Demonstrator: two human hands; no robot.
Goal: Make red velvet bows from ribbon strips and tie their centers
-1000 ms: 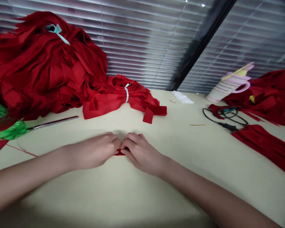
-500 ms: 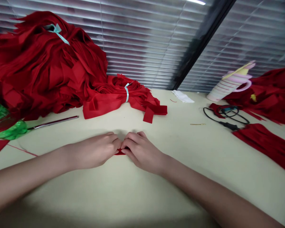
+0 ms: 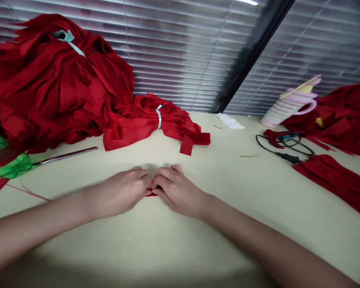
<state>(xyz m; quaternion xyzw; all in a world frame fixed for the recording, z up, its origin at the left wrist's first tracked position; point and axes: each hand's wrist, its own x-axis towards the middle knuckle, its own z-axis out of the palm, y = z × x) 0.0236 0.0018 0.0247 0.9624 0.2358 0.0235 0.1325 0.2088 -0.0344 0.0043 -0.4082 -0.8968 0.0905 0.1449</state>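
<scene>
At the left of the pale bench (image 3: pixel 168 248), we see green plastic (image 3: pixel 16 165) with a dark slim rod (image 3: pixel 67 155) pointing away from it and a red thread (image 3: pixel 30 193) trailing along the surface in front. Behind them rises a heap of red fabric (image 3: pixel 63 88), cinched with a pale blue tie (image 3: pixel 68 37) and backed by slatted blinds (image 3: pixel 174 44). Beside the heap we see a smaller red bundle (image 3: pixel 132 134), bound by a pale blue band (image 3: pixel 159 117), its loose ends spread on the bench. In front of it, the left hand (image 3: pixel 124 192) and the right hand (image 3: pixel 178 190) meet — both pinched on a small red piece (image 3: pixel 151 194) between them, low against the bench and mostly hidden from us by the hands. Farther right we find a white scrap (image 3: pixel 230 121), a thin gold-coloured strip (image 3: pixel 249 156), and a striped cup (image 3: pixel 279 112) with a pink handle (image 3: pixel 312 107). A coiled black cord (image 3: pixel 292 159) lies in front of the cup, its end beside a long strip of red cloth (image 3: pixel 337 182) — while another red pile (image 3: pixel 345 124) fills the right edge behind.
</scene>
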